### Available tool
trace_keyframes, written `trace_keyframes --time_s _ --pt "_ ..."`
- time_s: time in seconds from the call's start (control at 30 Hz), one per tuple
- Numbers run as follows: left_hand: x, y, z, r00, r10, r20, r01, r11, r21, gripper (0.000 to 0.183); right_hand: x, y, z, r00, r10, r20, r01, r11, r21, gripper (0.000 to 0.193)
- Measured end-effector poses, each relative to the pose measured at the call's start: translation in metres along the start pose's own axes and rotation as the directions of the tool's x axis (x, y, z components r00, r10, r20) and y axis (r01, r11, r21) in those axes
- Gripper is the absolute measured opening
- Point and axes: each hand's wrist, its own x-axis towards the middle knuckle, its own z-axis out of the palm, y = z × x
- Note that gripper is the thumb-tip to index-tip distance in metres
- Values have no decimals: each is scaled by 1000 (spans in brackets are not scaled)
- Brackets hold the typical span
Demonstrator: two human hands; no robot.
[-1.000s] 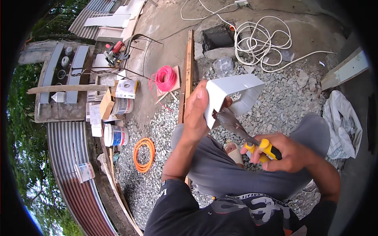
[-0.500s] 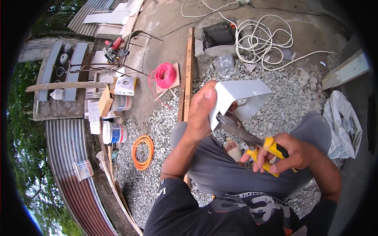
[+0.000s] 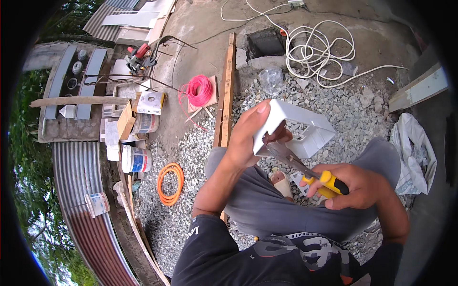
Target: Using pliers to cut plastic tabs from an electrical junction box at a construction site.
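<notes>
A white box-shaped piece (image 3: 298,112) with an open end and a cut-out in its side is held up above my lap. My left hand (image 3: 250,131) grips its left edge, thumb on top and fingers reaching inside. In my right hand (image 3: 355,183) are pliers (image 3: 298,164) with yellow and black handles, fingers wrapped round the grips. The jaws point up and left, at the near left edge of the white piece beside my left fingers. Whether they are clamped on that edge I cannot tell.
Gravel (image 3: 191,143) lies all round. Left of me are an orange hose coil (image 3: 171,167), a pink cord coil (image 3: 200,90) and white buckets (image 3: 136,158). A wooden beam (image 3: 226,95) runs ahead. White cable (image 3: 329,52) loops past a square pit (image 3: 265,43). A white sack (image 3: 412,152) lies right.
The white piece has tilted, showing more of its inside and its cut-out. My right hand has closed further round the pliers, bringing the handles together.
</notes>
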Motion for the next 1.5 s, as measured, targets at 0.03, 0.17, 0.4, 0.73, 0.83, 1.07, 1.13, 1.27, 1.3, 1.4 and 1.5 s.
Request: trace_keyframes --time_s 0.03,0.17,0.4,0.73,0.83,1.07,1.13,1.27,1.3,1.4,1.5 --pt "4 -2 -8 993 31 115 -5 976 -218 39 0 -1 3 992 -97 -76 69 949 -306 29" --pt "13 -5 -20 970 60 238 81 837 -541 32 1 4 24 842 -361 -401 -230 433 -872 35" --pt "13 -3 -15 996 -3 92 53 832 -552 31 15 4 19 667 -657 -352 -516 -67 -854 24" --pt "20 -14 -17 999 10 35 7 888 -460 32 22 -13 17 637 -693 -337 -552 -105 -827 26" --pt "20 -15 -15 999 26 48 3 853 -522 32 30 -17 17 662 -682 -310 -542 -150 -827 27" --pt "18 -12 -13 998 -4 69 42 828 -559 28 37 -19 18 670 -687 -281 -537 -186 -823 24" --pt "17 -13 -16 997 7 80 40 821 -570 28 39 -19 18 671 -688 -276 -531 -187 -827 23" --pt "17 -16 -22 987 33 155 67 799 -598 28 41 -19 19 677 -682 -276 -527 -187 -829 22" --pt "17 -16 -22 987 34 155 66 798 -599 28 41 -19 19 681 -679 -274 -526 -194 -828 22" --pt "15 -14 -18 988 60 144 41 789 -613 27 43 -19 19 681 -683 -265 -518 -193 -834 22" --pt "15 -13 -18 991 22 132 68 768 -637 26 43 -18 17 689 -670 -278 -501 -162 -850 22"
